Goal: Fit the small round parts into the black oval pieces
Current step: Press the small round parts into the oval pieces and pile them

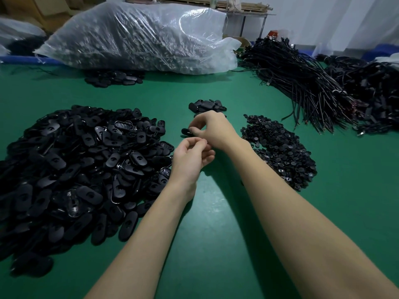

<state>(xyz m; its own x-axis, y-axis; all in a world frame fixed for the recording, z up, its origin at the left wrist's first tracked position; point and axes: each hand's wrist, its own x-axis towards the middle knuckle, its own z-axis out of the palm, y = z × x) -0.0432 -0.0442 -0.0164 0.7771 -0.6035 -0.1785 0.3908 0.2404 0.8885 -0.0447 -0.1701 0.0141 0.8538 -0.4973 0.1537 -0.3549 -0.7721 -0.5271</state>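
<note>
A large heap of black oval pieces (75, 167) covers the left of the green table (216, 212). To the right lies a pile of small round parts (278, 147). Between the two piles, my right hand (211, 128) pinches one black oval piece (186, 131) at its fingertips. Just below it, my left hand (191, 156) has curled fingers that meet the thumb near the right hand; whether it holds a small part is hidden. Behind the hands sits a small cluster of oval pieces (207, 105).
A big clear plastic bag (138, 35) full of dark parts lies at the back. Bundles of black cables (302, 83) spread over the right back. Another small group of oval pieces (114, 77) lies in front of the bag.
</note>
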